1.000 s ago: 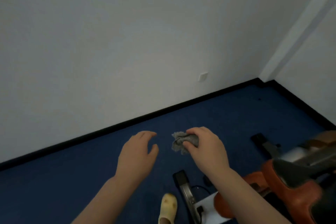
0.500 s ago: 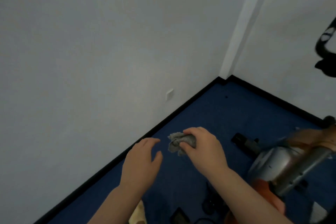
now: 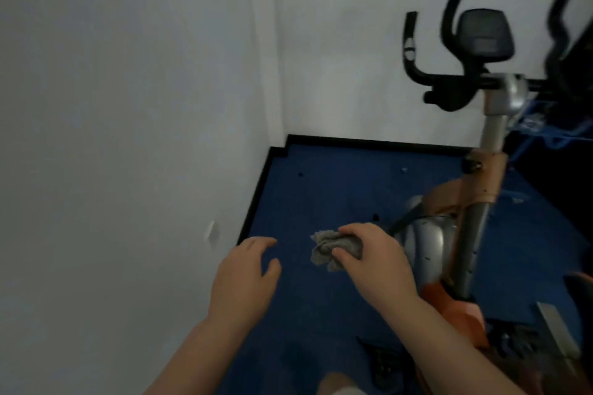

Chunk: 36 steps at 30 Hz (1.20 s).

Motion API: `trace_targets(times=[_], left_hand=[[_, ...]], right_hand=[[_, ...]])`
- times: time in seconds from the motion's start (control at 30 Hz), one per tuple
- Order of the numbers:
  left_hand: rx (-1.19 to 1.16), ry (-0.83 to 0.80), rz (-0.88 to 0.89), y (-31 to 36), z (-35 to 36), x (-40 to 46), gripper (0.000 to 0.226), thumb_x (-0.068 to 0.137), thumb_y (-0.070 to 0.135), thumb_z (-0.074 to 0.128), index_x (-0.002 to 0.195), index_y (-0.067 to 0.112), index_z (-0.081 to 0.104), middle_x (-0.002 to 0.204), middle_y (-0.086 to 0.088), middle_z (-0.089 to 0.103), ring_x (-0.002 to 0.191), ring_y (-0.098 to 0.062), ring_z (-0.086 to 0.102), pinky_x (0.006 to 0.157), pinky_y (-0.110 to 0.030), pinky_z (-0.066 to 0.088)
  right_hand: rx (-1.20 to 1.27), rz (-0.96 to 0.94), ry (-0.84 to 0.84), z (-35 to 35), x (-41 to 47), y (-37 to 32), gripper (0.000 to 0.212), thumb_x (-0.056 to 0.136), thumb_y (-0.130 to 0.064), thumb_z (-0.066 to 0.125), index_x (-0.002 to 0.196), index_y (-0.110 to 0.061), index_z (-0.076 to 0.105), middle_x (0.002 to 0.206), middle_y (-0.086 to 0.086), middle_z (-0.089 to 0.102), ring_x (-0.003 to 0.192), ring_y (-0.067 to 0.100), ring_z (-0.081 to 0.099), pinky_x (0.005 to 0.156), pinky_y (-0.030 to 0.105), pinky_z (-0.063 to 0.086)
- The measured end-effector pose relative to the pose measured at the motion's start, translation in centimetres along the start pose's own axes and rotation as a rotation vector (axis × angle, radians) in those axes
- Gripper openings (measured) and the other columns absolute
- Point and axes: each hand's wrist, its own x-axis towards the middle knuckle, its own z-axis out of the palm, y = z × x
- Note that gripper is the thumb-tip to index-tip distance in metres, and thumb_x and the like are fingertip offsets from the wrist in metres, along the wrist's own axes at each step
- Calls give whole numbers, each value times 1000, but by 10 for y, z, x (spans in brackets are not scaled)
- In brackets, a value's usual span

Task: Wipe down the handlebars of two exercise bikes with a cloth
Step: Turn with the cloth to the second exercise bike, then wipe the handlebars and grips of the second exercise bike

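Note:
My right hand (image 3: 375,258) is shut on a crumpled grey cloth (image 3: 330,248), held over the blue floor in the lower middle. To its left my left hand (image 3: 245,276) is open, fingers apart, holding nothing. At the upper right stands an exercise bike (image 3: 481,189) with an orange and silver body. Its black handlebars (image 3: 417,64) curve up on both sides of a dark console (image 3: 483,34), well above and to the right of both hands. At the far right edge another black handlebar (image 3: 561,19) shows, blurred.
White walls meet in a corner (image 3: 272,74) with a black skirting (image 3: 256,196) along the blue carpet (image 3: 337,189). A blue rack (image 3: 545,128) sits behind the bike post. A small wall socket (image 3: 211,232) is low on the left wall. Bike base parts lie at the lower right.
The view has swung to the right and up, which brings the bike's handlebars and console into sight. Both hands keep their pose, the right still gripping the cloth.

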Motion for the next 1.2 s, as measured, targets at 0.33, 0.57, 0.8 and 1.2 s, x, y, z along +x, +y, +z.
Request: trace_targets(times=[0.33,0.57,0.8,1.2], left_hand=[[-58,-173,219,32,45,109,36,90,30,51,126,31,52,130,18,50,116,-3,47,96,-25,41],[-107,-196,325,111,98,223,36,90,28,53,126,29,53,130,16,51,114,-1,45,95,-24,39],[-304,-198,390,186,132,310,33,90,26,53,123,33,55,123,20,52,107,5,47,83,-11,37],[-629,-297,327,250,168,412,26,98,32,37,114,33,57,111,14,61,103,4,54,86,-19,42]], right_hand=[[19,274,219,-37,68,56,34,84,-30,67,117,-26,60,110,-10,60,95,4,52,80,19,39],[9,327,365,-98,146,115,32,83,-30,69,114,-27,62,109,-11,61,93,0,51,82,16,39],[99,333,549,-164,213,153,20,79,-30,72,97,-31,65,92,-19,62,88,0,59,78,25,52],[-22,151,643,-130,353,144,28,90,-23,61,118,-19,65,114,-4,62,106,11,52,90,28,48]])
